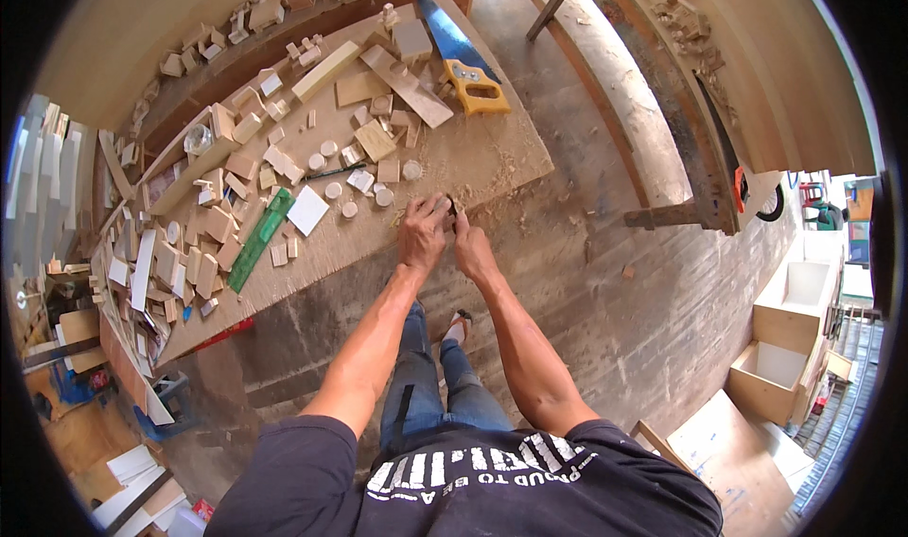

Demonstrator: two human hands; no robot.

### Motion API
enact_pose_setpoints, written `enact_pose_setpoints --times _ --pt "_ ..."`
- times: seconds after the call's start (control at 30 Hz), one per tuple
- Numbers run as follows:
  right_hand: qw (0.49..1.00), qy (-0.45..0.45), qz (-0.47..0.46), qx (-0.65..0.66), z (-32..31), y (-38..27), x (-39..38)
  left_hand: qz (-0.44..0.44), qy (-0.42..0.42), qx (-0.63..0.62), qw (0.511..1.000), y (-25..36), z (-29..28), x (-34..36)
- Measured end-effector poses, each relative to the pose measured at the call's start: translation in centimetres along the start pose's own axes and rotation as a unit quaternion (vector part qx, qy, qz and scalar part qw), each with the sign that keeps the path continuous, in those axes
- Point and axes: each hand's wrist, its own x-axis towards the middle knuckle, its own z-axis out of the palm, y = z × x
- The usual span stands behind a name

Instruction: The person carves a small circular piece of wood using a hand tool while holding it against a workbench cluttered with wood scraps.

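Observation:
Both hands meet at the near edge of the wooden worktable [473, 173], fingers curled. My left hand [424, 234] is closed at the table edge, and its fingers hide most of what it grips. Close beside it, my right hand [472, 246] is closed too, thumb side toward the left hand. A small dark thing [451, 202] shows between the fingertips; its kind is too hidden to tell. Wood shavings [511, 179] lie around the hands. Just beyond them are a small round wooden disc [411, 170] and a square wooden block [389, 171].
A handsaw [463, 59] with a yellow handle lies at the table's far right. Several wood offcuts, a green strip [261, 241] and a white square tile [307, 211] cover the left side. A wooden frame [676, 215] stands to the right; open boxes [771, 367] sit lower right.

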Motion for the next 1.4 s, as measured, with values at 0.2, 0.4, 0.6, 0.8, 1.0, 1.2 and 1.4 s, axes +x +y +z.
enact_pose_setpoints --times 0.2,0.4,0.6,0.8,1.0,1.2,1.4 --pt "0.995 0.09 -0.026 -0.021 2.9 0.5 -2.2 -0.023 0.002 -0.017 1.0 0.3 -0.2 0.2" --pt "0.995 0.014 0.081 0.055 -0.6 -1.3 -3.2 -0.059 0.001 -0.026 0.998 0.2 -0.5 0.0" --pt "0.998 0.02 0.033 0.059 -0.4 -1.3 -2.7 0.001 0.036 0.004 0.999 0.0 -0.1 -0.4" --pt "0.998 0.028 0.015 0.053 0.8 -0.7 -2.2 0.006 0.023 0.016 1.0 0.2 -0.2 -0.6" --pt "0.998 0.038 0.0 0.05 1.3 -0.6 -2.1 0.012 0.017 0.03 0.999 -0.3 0.1 -0.5" --pt "0.997 0.067 -0.024 0.0 2.1 -0.8 -2.2 0.01 0.009 0.032 0.999 -0.6 -0.2 -0.8" --pt "0.997 0.07 -0.02 -0.008 1.8 -1.0 -0.5 -0.006 -0.003 0.005 1.0 0.3 0.0 -0.3"
